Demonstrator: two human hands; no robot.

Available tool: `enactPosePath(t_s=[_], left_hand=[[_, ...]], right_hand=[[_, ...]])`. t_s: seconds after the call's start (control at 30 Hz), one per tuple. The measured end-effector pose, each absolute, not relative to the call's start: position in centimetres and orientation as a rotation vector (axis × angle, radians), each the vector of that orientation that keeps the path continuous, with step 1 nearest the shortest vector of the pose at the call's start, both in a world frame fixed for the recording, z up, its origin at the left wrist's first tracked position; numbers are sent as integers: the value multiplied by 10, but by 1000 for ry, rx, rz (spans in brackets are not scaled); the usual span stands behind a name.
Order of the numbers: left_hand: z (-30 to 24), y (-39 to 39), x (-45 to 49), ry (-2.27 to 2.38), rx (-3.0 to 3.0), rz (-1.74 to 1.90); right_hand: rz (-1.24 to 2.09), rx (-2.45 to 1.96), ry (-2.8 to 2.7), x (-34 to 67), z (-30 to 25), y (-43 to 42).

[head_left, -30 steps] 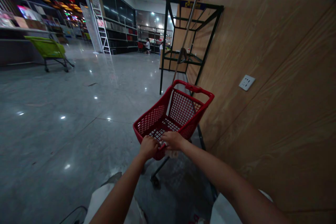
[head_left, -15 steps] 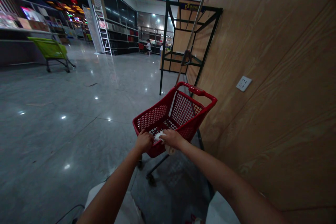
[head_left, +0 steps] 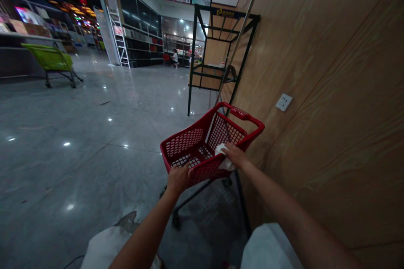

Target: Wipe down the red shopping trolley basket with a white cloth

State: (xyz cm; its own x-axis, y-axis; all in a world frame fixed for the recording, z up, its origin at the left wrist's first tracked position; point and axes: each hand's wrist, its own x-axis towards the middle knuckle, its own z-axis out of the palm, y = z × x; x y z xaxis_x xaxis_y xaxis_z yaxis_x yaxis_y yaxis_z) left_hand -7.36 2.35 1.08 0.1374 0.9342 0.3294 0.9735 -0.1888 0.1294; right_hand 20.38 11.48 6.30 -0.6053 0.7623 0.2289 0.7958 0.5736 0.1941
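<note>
In front of me stands a red plastic shopping cart [head_left: 194, 134] on a grey wheeled frame, its handle on the far side. My left hand [head_left: 178, 178] grips the cart's near rim at the front corner, fingers hooked over the edge. Further right along the same side, my right hand [head_left: 234, 154] is closed on a white cloth [head_left: 221, 149], which is draped over the rim and hangs down outside. No goods are visible in the basket.
A wooden wall [head_left: 315, 134] with a socket [head_left: 284, 102] runs along the right. Behind the cart are a dark metal frame rack [head_left: 192, 63] and a slanting pole [head_left: 241, 29]. A green cart [head_left: 50, 58] stands far left; a person [head_left: 175, 57] crouches in the distance.
My right hand has slid the white cloth right along the cart's rim, away from my left hand. The left hand stays on the rim; the cart has turned slightly.
</note>
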Motion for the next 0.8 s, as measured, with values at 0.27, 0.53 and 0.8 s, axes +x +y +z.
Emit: enactPosePath(t_s=[0.27, 0.53, 0.8], left_hand=[[8, 37, -62, -1943, -2173, -683], [13, 38, -73, -1869, -2243, -584], [13, 36, -69, -1818, -2193, -659]], right_hand=[[-457, -1298, -2541, 153, 34, 90], [-401, -1182, -2814, 151, 52, 84], [-522, -1527, -2676, 249, 86, 91]])
